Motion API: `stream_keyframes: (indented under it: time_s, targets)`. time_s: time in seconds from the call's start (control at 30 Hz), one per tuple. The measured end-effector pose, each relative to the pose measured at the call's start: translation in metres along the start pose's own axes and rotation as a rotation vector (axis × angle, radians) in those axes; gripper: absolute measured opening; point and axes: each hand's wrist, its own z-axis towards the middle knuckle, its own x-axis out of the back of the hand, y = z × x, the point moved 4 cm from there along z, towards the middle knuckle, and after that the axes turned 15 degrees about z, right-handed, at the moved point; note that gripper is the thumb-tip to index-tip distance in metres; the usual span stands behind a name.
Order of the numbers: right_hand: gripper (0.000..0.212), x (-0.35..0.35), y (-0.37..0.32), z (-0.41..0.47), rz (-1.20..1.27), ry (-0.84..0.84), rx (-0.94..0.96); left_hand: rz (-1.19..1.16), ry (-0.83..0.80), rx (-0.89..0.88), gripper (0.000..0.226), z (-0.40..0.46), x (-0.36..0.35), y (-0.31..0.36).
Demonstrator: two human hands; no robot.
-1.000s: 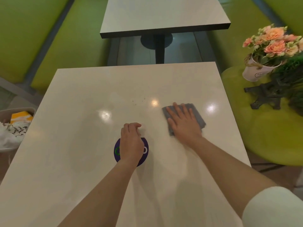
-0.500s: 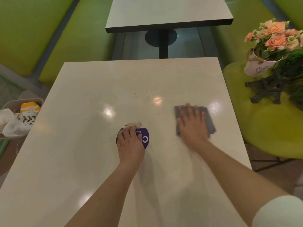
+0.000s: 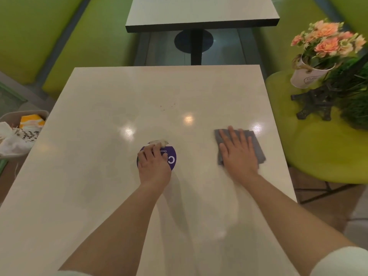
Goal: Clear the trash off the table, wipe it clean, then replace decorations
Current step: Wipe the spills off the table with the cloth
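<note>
At the far left, beside the table edge, a bin (image 3: 12,134) filled with crumpled white wrappers and a yellow-and-white packet (image 3: 31,120) is seen. The pale table (image 3: 99,176) fills the middle of the view. Near its centre a round purple sticker (image 3: 172,158) with white lettering is partly covered by the left hand (image 3: 154,166), whose fingers are curled, and a small crumpled white scrap (image 3: 160,143) is pinched at the fingertips; one second ago that hand covered most of the sticker and no scrap was visible. A few small reddish specks (image 3: 167,106) are left on the tabletop beyond the sticker. Further right, the grey cloth (image 3: 256,142) is pressed flat on the table by the right hand (image 3: 239,154) with straight, spread fingers; the cloth has been slid to the right, closer to the table's right edge, than a second earlier. On the green chair (image 3: 318,152) at the right, a white pot of pink flowers (image 3: 326,39) and a dark Eiffel Tower figurine (image 3: 316,100) are set close together.
</note>
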Motion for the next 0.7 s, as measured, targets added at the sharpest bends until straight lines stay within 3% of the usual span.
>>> stream_keyframes:
  time_s: [0.13, 0.27, 0.53, 0.7]
  targets:
    - [0.068, 0.023, 0.048, -0.005, -0.017, 0.098, -0.19, 0.005, -0.013, -0.013, 0.041, 0.0, 0.001, 0.002]
    - [0.055, 0.015, 0.032, -0.006, -0.035, 0.126, -0.306, 0.061, -0.011, -0.034, 0.042, -0.001, 0.0, 0.003]
    - [0.061, -0.058, -0.109, -0.036, 0.079, -0.074, 0.044, 0.08, -0.013, -0.091, 0.04, 0.004, 0.001, -0.004]
    - [0.063, -0.048, -0.094, -0.037, 0.06, -0.084, 0.062, 0.083, -0.009, -0.127, 0.04, 0.004, 0.004, -0.007]
